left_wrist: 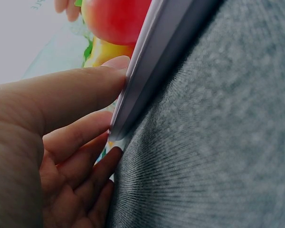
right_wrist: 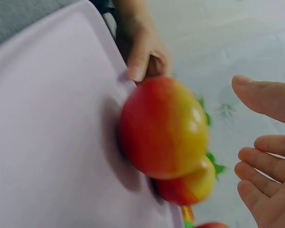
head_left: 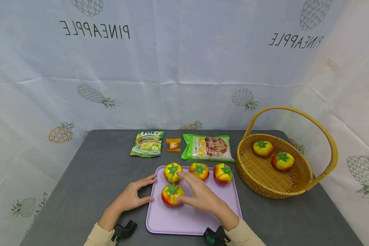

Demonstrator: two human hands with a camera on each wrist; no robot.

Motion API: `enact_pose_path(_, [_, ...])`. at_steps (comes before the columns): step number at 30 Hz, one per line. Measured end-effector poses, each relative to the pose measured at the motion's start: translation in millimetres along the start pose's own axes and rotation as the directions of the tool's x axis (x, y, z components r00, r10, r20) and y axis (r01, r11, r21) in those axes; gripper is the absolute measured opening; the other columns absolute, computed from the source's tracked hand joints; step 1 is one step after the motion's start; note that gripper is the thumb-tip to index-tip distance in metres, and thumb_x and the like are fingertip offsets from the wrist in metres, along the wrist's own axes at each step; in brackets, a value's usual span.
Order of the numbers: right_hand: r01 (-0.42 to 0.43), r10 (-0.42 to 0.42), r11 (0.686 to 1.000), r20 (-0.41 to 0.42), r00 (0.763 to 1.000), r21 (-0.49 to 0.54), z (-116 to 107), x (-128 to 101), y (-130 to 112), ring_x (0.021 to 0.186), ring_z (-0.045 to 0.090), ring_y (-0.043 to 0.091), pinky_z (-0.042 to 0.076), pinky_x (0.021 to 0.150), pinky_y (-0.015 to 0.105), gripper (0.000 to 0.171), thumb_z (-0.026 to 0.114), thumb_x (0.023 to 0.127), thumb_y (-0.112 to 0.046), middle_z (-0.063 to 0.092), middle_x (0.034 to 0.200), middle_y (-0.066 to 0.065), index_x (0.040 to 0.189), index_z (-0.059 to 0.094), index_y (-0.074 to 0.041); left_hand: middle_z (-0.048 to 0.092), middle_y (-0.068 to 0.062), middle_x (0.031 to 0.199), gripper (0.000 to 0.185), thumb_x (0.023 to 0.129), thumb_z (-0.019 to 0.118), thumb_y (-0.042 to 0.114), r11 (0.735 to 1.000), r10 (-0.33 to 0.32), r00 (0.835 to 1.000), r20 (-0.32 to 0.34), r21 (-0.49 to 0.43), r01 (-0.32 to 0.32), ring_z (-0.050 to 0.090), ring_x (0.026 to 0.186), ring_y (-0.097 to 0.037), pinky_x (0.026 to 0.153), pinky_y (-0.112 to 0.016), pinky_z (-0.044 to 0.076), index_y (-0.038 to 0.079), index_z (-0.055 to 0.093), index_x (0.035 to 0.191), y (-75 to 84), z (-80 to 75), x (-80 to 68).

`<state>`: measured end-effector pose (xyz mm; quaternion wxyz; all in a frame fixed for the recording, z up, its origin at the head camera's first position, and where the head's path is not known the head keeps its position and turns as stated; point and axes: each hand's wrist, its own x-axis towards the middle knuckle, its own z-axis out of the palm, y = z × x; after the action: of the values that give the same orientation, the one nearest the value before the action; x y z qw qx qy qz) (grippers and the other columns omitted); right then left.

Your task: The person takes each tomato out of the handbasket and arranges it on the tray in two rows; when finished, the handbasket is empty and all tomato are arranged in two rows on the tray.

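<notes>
A lilac tray (head_left: 196, 223) lies on the dark table, carrying several red-and-yellow persimmon-like fruits with green leafy tops. My left hand (head_left: 130, 195) is at the tray's left edge; in the left wrist view its thumb (left_wrist: 92, 88) and fingertips touch the rim. Over the tray, my right hand (head_left: 201, 194) is spread with thumb apart from fingers and holds nothing. It is nearest the front fruit (head_left: 172, 195), which the right wrist view shows apart from the palm. Behind that stand a back-left fruit (head_left: 173, 172), a middle fruit (head_left: 200, 171) and a right fruit (head_left: 223, 173).
Right of the tray stands a tall-handled wicker basket (head_left: 272, 188) with two similar fruits (head_left: 262, 148) inside. Along the table's back lie a green-yellow snack bag (head_left: 147, 144), a small orange packet (head_left: 173, 145) and a green-white food bag (head_left: 207, 148). A pineapple-print cloth (head_left: 184, 61) hangs behind.
</notes>
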<state>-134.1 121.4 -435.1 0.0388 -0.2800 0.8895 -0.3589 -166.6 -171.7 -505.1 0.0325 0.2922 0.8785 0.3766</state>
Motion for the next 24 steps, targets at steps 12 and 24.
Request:
enact_pose_path(12, [-0.014,0.001,0.998,-0.227,0.974,-0.055,-55,-15,19,0.13,0.046,0.029,0.039,0.103,0.055,0.073,0.077,0.079,-0.028,0.048,0.142,0.007,0.141,0.043,-0.014,0.049,-0.004,0.144,0.057,0.081,0.073,0.036,0.996,0.082,0.996,-0.026,0.037,-0.081,0.049,0.129,-0.027,0.099,-0.047,0.045,0.016,0.058,0.132,-0.7,1.6,0.3])
enact_pose_path(24, [-0.136,0.079,0.983,-0.381,0.921,-0.127,-135,-37,51,0.129,0.041,0.039,0.035,0.101,0.062,0.073,0.074,0.083,-0.026,0.043,0.143,0.019,0.143,0.038,-0.005,0.047,0.0,0.145,0.058,0.081,0.073,0.038,0.999,0.042,0.999,-0.014,0.013,-0.042,0.047,0.131,-0.027,0.1,-0.049,0.044,0.018,0.057,0.133,1.0,1.0,-0.3])
